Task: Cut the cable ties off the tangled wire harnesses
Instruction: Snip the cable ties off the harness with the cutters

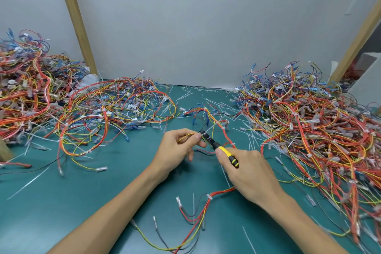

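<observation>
Head view: my left hand pinches yellow wire of wire harness, mid-bench. My right hand wraps yellow-handled cutters, nose by left fingertips. Keep wire taut, nip tie only, spare insulation.

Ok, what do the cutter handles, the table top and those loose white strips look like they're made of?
Cutter handles: probably rubbery plastic, matte yellow with black bands. Table top: seemingly a teal rubber or vinyl mat, smooth, faint sheen, no grain. White strips: thin, translucent, stiffly straight, likely nylon.
</observation>
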The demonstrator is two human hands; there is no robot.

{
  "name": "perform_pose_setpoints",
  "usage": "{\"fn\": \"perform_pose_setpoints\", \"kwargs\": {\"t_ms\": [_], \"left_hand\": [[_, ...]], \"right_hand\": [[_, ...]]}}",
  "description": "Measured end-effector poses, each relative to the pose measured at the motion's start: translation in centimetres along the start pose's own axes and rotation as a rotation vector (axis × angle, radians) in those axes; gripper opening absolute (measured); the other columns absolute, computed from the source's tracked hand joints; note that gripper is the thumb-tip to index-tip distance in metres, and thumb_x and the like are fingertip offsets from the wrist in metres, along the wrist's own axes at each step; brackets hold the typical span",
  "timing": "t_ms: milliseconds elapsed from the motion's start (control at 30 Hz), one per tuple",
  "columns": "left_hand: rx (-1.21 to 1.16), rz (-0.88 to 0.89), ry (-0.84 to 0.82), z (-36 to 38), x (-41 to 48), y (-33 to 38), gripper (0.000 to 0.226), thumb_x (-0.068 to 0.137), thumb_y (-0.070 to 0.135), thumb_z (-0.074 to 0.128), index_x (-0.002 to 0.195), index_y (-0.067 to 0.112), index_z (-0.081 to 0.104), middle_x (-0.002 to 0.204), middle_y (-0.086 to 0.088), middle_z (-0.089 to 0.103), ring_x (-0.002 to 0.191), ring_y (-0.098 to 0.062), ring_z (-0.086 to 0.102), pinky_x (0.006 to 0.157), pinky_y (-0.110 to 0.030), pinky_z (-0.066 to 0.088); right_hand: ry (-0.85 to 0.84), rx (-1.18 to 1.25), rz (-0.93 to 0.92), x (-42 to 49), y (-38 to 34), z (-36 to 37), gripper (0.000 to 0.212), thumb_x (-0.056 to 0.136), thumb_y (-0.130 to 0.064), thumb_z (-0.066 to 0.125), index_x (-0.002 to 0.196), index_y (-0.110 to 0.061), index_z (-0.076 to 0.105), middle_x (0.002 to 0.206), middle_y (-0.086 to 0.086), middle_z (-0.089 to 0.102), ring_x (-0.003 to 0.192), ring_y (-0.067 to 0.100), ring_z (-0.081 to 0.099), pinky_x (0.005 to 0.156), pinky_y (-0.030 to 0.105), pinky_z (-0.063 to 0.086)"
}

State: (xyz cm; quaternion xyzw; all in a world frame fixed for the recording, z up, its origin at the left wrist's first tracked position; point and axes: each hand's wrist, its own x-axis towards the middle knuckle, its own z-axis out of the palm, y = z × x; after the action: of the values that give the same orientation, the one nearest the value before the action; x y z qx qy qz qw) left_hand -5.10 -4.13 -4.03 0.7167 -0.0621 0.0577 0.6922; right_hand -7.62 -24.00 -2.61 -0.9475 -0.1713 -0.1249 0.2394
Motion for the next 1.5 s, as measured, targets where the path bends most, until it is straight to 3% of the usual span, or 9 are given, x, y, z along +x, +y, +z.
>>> {"fn": "perform_pose_setpoints", "kwargs": {"t_ms": [100, 167, 267, 533, 800, 1067, 1500], "left_hand": [[-0.011, -0.016, 0.004, -0.2, 0.0, 0.1, 0.018, 0.096, 0.016, 0.06, 0.085, 0.006, 0.068, 0.081, -0.004, 0.075, 0.04, -0.01, 0.046, 0.042, -0.013, 0.033], [-0.014, -0.023, -0.003, -0.2, 0.0, 0.2, 0.017, 0.097, 0.017, 0.059, 0.087, 0.006, 0.068, 0.081, -0.004, 0.075, 0.041, -0.011, 0.046, 0.042, -0.015, 0.032], [-0.014, -0.027, -0.018, -0.3, 0.0, 0.2, 0.015, 0.097, 0.016, 0.058, 0.088, 0.008, 0.067, 0.08, -0.003, 0.074, 0.043, -0.012, 0.045, 0.044, -0.018, 0.033], [-0.006, -0.025, -0.038, -0.3, -0.1, 0.2, 0.013, 0.096, 0.017, 0.059, 0.092, 0.008, 0.068, 0.082, -0.004, 0.075, 0.045, -0.013, 0.045, 0.044, -0.019, 0.031], [0.001, -0.01, -0.057, -0.2, -0.1, 0.1, 0.013, 0.095, 0.02, 0.061, 0.089, 0.011, 0.068, 0.084, -0.007, 0.075, 0.045, -0.012, 0.045, 0.045, -0.02, 0.032], [-0.019, -0.007, -0.061, -0.1, -0.1, 0.2, 0.016, 0.095, 0.023, 0.061, 0.087, 0.01, 0.065, 0.083, -0.005, 0.074, 0.044, -0.012, 0.045, 0.042, -0.016, 0.033], [0.003, 0.026, -0.039, -0.8, 0.4, 0.4, 0.025, 0.099, 0.02, 0.055, 0.078, 0.011, 0.064, 0.061, 0.0, 0.061, 0.041, -0.011, 0.042, 0.04, -0.014, 0.032]], "right_hand": [[-0.002, -0.053, -0.04, -0.2, -0.3, 0.0, 0.038, 0.094, -0.064, 0.027, 0.079, -0.035, 0.047, 0.058, -0.006, 0.045, 0.06, 0.015, 0.045, 0.054, 0.036, 0.035], [0.003, -0.091, -0.047, -0.2, -0.2, 0.1, 0.043, 0.093, -0.065, 0.023, 0.092, -0.033, 0.052, 0.072, -0.009, 0.052, 0.074, 0.015, 0.049, 0.061, 0.036, 0.036], [0.013, -0.121, -0.052, 0.0, -0.1, 0.2, 0.046, 0.092, -0.065, 0.022, 0.095, -0.032, 0.053, 0.076, -0.012, 0.049, 0.082, 0.016, 0.048, 0.065, 0.034, 0.033], [0.016, -0.106, -0.05, 0.0, 0.1, -0.2, 0.045, 0.091, -0.066, 0.028, 0.085, -0.027, 0.051, 0.07, -0.01, 0.045, 0.073, 0.015, 0.046, 0.061, 0.033, 0.031], [-0.047, -0.035, -0.011, 0.5, 0.3, -0.9, 0.052, 0.09, -0.067, 0.031, 0.084, -0.023, 0.057, 0.064, -0.004, 0.052, 0.064, 0.019, 0.051, 0.061, 0.039, 0.042], [-0.045, 0.082, -0.002, 0.8, 0.7, -0.8, 0.056, 0.089, -0.066, 0.033, 0.081, -0.02, 0.063, 0.056, 0.005, 0.053, 0.055, 0.024, 0.048, 0.058, 0.041, 0.042], [-0.03, 0.123, -0.009, 1.0, 0.8, -0.6, 0.048, 0.094, -0.057, 0.043, 0.085, -0.017, 0.068, 0.057, 0.01, 0.053, 0.051, 0.024, 0.043, 0.053, 0.035, 0.036]]}}
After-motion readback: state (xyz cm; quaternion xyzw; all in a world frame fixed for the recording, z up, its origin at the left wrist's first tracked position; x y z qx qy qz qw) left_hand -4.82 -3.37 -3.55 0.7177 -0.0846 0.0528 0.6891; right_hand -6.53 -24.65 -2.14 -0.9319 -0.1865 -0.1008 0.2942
